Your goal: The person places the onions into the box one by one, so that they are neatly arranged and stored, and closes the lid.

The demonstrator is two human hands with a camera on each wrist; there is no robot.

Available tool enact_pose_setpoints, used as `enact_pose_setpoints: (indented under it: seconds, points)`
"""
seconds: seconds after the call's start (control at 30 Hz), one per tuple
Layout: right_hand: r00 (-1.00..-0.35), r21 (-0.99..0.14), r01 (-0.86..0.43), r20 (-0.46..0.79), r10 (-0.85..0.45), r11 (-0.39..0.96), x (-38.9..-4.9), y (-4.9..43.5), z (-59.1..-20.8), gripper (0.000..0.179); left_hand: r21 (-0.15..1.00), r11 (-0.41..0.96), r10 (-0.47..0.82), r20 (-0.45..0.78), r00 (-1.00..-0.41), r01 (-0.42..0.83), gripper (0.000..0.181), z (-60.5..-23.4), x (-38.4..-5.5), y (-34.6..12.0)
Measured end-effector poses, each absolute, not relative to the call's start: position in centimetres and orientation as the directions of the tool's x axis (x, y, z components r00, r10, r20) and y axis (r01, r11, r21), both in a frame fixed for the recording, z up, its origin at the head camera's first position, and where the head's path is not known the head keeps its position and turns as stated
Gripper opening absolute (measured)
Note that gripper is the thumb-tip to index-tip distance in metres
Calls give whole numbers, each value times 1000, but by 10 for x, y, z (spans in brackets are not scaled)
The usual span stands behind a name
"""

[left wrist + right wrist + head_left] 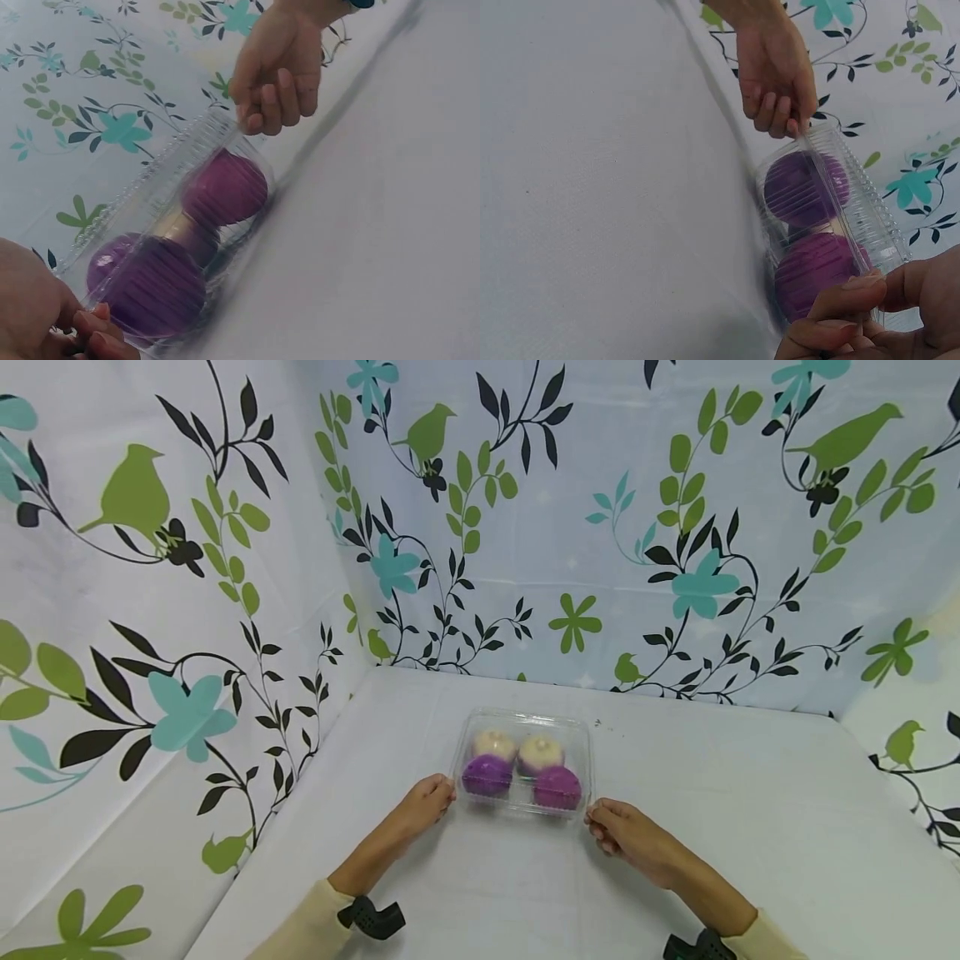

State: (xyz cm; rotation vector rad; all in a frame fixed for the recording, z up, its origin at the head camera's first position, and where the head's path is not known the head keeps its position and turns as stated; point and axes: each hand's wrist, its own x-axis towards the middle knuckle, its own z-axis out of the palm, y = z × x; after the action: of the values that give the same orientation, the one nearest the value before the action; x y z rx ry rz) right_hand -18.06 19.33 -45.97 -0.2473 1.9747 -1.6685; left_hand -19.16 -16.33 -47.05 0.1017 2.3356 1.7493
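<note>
A clear plastic clamshell box [523, 718] lies on the white-covered table, its ribbed walls facing the wrist cameras. Inside it are a violet round item [487, 777], a magenta-purple round item [557, 788] and two cream-topped round ones, the left [494, 744] and the right [542, 752]. My left hand [426, 800] pinches the rim at the near left corner between thumb and fingers. At the near right corner, my right hand [626, 837] pinches the rim likewise. The cream-topped pair is mostly hidden behind the purple ones in both wrist views.
White cloth covers the table [750, 793]. Behind it hangs a printed curtain [600, 552] with birds, leaves and flowers, and another patterned sheet [285, 568] borders the left side. Black wrist devices, left [371, 917] and right [701, 946], sit by the cream sleeves.
</note>
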Motion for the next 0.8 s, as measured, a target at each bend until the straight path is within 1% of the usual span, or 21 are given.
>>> enact_pose_setpoints:
  seconds: [0.13,0.33,0.6,0.8]
  points:
    - [-833,-953,210,-290,-471,216,-179,192,-461,28,961,255,173,-152,-973,-105,30,-473,-192,-161]
    - [-840,-952,215,-293,-457,216,-179,193,-459,29,955,285,165,-134,-977,-83,28,-471,-189,-160]
    - [-835,-950,214,-298,-463,226,-181,195,-459,29,946,318,117,-96,-988,-54,28,-472,-189,-160]
    - [-840,-950,206,-294,-457,233,-182,196,-461,30,943,328,146,-111,-983,-57,29,-473,-188,-163]
